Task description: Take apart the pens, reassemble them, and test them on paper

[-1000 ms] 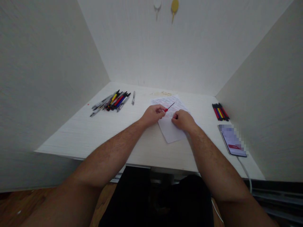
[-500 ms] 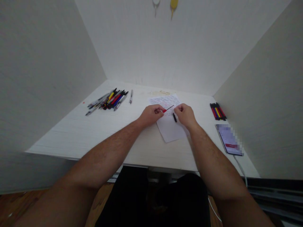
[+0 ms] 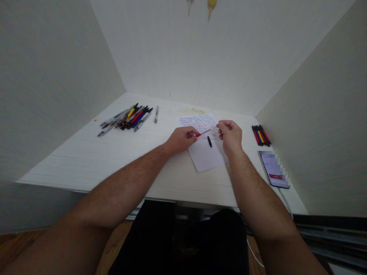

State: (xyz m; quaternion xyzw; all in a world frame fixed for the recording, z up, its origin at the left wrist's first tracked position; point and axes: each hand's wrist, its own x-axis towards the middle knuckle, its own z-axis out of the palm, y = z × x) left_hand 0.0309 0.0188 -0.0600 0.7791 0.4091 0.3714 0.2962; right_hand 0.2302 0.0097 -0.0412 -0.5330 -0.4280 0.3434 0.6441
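Observation:
My left hand [image 3: 183, 138] is closed in a pinch on a red pen barrel [image 3: 198, 135], mostly hidden by the fingers. A thin dark ink refill [image 3: 205, 131] sticks out of that barrel, slanting up to the right. At its far end, my right hand [image 3: 231, 134] pinches a tiny silvery piece [image 3: 216, 126], too small to name surely. Below the refill, a black pen part [image 3: 209, 141] lies on a paper sheet [image 3: 205, 158] whose upper half is covered in coloured scribbles.
Several pens [image 3: 126, 119] lie in a loose pile at the left, with a single clear pen part [image 3: 156, 114] beside it. At the right, a row of assembled pens [image 3: 261, 135] lies above a phone [image 3: 273, 170] with a cable. Panels enclose the white table [image 3: 94, 160].
My right hand has moved right and slightly up, its fingers now around the silvery piece near the refill's end. My left hand keeps its pinch on the red barrel. The view has shifted slightly.

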